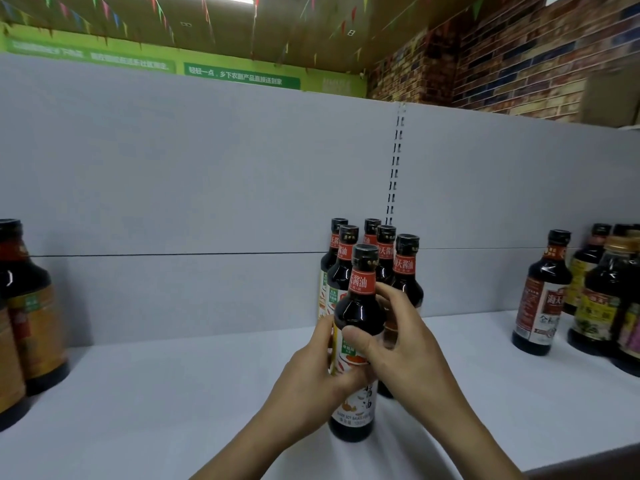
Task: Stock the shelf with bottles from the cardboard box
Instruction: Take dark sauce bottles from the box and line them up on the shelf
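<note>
Nearest, left hand (311, 372) and right hand (405, 344) curl closed grips round the front bottle (360, 313).

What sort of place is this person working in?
Probably a small grocery shop: a white display shelf with a slotted upright, matching soy sauce bottles grouped on it, and a green banner with bunting overhead. Left hand and right hand grip the front bottle.

Neck band (363, 282) of the front bottle (358, 317) reads 天酱油, base label (356, 405) SOY SAUCE — green banner (239, 76) 轻轻一点,乡下农副产品直接送到家.
</note>
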Tool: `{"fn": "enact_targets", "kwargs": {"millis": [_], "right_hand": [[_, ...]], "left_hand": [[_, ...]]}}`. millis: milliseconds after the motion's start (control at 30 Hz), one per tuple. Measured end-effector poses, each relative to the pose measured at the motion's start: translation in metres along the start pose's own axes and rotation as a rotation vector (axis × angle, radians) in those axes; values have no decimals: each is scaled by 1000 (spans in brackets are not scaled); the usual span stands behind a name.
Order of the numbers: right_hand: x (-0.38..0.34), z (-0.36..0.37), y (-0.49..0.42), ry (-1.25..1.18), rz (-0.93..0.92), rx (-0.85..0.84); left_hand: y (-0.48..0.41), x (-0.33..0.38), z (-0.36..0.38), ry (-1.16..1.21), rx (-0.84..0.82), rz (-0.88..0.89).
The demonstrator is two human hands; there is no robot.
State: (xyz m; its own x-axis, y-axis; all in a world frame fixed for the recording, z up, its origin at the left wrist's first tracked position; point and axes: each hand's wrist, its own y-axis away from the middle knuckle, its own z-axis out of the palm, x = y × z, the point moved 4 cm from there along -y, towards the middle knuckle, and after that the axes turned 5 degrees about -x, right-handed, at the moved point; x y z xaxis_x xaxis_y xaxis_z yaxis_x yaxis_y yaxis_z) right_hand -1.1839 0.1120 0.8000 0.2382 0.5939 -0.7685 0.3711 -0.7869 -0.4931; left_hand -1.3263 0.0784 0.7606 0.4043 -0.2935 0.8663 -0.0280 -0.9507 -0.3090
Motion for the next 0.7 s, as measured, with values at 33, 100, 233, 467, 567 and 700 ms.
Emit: {"fn": "enact_targets", "kwargs": {"millis": [33,100,233,467,567,700], "right_hand": [[2,-1,3,17,-5,-6],[7,-4,7,44,-13,-18],[17,-13,9,63,-10,-37],[29,-25,-1,116,-49,-54],[34,-29,-6,146,-80,-61],[40,-38,-12,150,-132,-79]], "left_hand": [[-1,-1,0,-4,3,4],[-3,-2,0,-4,13,7],[-7,-4,1,3,31,-6],[-16,-9,4,-18,103,-33],[-18,-8,6,-30,139,-42],[-20,-9,6,-39,188,-81]]}}
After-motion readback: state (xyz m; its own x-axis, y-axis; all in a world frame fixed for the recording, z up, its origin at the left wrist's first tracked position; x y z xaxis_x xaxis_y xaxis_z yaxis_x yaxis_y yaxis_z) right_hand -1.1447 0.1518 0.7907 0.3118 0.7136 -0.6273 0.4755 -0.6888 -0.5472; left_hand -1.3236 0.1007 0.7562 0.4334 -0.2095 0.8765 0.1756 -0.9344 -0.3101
